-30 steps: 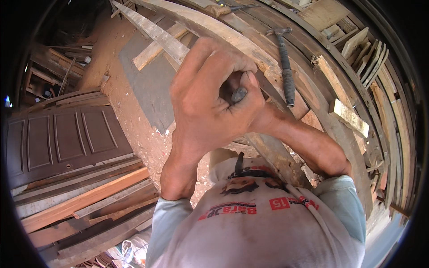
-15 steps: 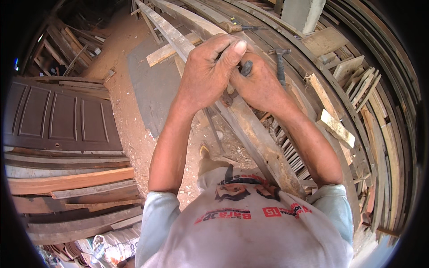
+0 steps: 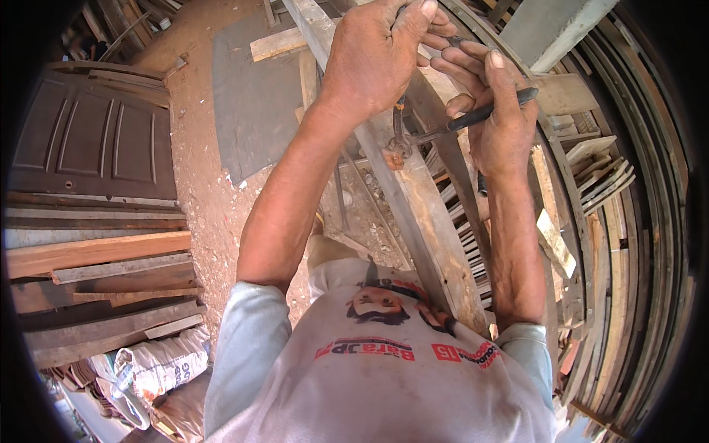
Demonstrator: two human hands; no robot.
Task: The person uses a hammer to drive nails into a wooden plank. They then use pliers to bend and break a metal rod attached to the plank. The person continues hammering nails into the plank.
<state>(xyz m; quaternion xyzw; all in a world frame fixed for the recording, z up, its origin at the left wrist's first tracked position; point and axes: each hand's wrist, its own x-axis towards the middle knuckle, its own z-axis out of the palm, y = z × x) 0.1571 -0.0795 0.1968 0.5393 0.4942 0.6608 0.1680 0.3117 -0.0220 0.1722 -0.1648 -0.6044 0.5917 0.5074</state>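
1. the left hand [image 3: 380, 63] is curled in, back upward, with its thumb laid against the fingers; a handle of the pincers [image 3: 399, 142] comes out beneath it, but the palm is hidden, so one cannot tell how firmly the person holds it.
2. the right hand [image 3: 491, 122] is loosely spread, fingers half bent and thumb standing apart; the other, dark handle lies across its palm.
3. the pincers sit with their head over the beam [image 3: 436, 229], by a reddish-brown patch in the wood, the two handles well apart. whether the head grips anything is too small to tell.
4. near the fingertips of both hands is a thin dark thing [image 3: 459, 42], too blurred to name.
5. the beam runs from the top of the view down to the person's shirt [image 3: 384, 362]; to its right, narrow slats [image 3: 467, 240] lie lower down.
6. further right are a pale block [image 3: 555, 244] and long planks [image 3: 628, 258]; a grey pillar [image 3: 554, 29] stands at the top.
7. on the left, a grey sheet [image 3: 240, 103] lies on the ground, and a brown panelled door [image 3: 92, 140] lies beyond it, above stacked boards [image 3: 96, 255] and a white sack [image 3: 162, 365].
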